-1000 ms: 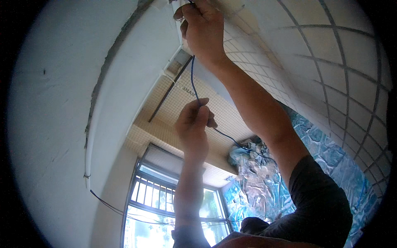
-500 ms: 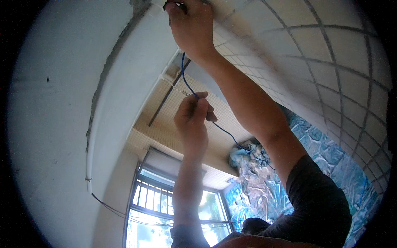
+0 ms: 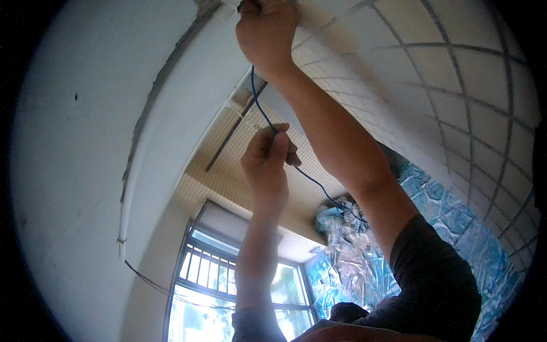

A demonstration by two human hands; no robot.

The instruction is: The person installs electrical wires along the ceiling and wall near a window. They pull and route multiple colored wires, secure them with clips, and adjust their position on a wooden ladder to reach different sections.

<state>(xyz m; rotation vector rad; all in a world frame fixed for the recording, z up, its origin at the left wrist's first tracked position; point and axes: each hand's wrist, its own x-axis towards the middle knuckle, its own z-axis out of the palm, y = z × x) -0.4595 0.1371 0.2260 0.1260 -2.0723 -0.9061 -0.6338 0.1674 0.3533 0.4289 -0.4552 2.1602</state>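
A thin blue wire [image 3: 254,97] runs down from the top of the wall, passes through my left hand and trails off toward the lower right. My right hand [image 3: 268,31] is raised to the upper end of the wire, fingers closed on it where a white conduit [image 3: 171,131] meets the tiled wall [image 3: 433,74]. My left hand [image 3: 266,162] is lower, pinching the wire between thumb and fingers. Where the wire's top end goes is hidden behind my right hand.
A plain white wall [image 3: 74,171] fills the left. A barred window [image 3: 211,273] shows bright daylight at the bottom. Blue plastic sheeting [image 3: 353,256] covers things at the lower right. A slatted ceiling panel [image 3: 228,171] lies behind my left hand.
My right hand has shifted slightly up and left along the wall top. My left hand has risen a little along the wire. Both keep their hold.
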